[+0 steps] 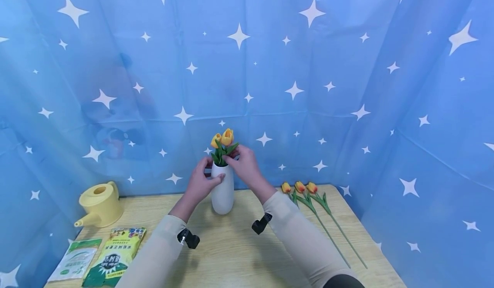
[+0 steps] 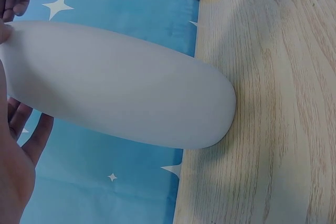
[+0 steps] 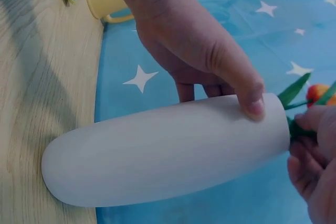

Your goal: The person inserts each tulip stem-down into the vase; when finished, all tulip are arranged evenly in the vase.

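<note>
A white vase [image 1: 222,193] stands upright on the wooden table, and two yellow-orange tulips [image 1: 227,137] with green leaves rise from its mouth. My left hand [image 1: 198,183] grips the vase around its upper part, thumb on the near side, as the right wrist view shows with the thumb [image 3: 254,107] just under the rim. At the mouth, my right hand [image 1: 247,165] pinches the green stem and leaves of a tulip between thumb and fingers. The lower stems are hidden inside the vase [image 2: 121,85].
Three more tulips [image 1: 311,188] lie on the right of the table [image 1: 231,253], stems towards the front. On the left are a yellow watering can [image 1: 102,206], a green-and-yellow bag [image 1: 115,258] and a white-and-green packet [image 1: 75,260]. A blue starred curtain [image 1: 270,65] hangs behind.
</note>
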`<state>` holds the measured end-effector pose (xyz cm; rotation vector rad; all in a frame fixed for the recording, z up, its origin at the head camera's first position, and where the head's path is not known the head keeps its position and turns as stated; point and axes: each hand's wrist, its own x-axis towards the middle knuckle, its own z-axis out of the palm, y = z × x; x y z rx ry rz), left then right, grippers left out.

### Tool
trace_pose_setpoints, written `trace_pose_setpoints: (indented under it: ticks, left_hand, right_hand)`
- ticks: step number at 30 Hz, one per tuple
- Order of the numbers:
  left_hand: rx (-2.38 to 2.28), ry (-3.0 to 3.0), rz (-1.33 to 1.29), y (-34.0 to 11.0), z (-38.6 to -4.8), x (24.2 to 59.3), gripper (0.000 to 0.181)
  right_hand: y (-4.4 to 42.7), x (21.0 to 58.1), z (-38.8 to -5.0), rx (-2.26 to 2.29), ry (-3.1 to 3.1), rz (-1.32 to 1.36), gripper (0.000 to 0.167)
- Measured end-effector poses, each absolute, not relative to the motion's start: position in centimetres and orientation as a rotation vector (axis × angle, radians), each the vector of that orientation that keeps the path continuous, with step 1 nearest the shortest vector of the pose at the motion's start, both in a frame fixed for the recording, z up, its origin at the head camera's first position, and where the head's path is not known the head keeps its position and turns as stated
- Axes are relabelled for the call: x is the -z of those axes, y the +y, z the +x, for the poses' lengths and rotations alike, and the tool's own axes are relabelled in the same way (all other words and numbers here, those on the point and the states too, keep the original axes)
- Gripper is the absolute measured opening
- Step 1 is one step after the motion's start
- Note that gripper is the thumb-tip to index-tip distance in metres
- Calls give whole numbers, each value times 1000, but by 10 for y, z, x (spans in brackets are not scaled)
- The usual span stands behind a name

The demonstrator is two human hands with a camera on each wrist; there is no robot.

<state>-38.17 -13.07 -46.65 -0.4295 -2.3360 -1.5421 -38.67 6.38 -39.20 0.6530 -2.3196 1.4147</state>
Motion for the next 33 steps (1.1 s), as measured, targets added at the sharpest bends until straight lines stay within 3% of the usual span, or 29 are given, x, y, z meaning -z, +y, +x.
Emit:
trace_pose_setpoints:
  ticks: [21,33]
  left_hand:
    - [1563,-2327,-445,-130,-381,465,48]
    - [1577,-2318,-445,-131,-380,464,46]
  right_hand:
    - [59,391,-385,-1418,-2330,670,10]
    - [59,392,-385,-1324,-2424,654,20]
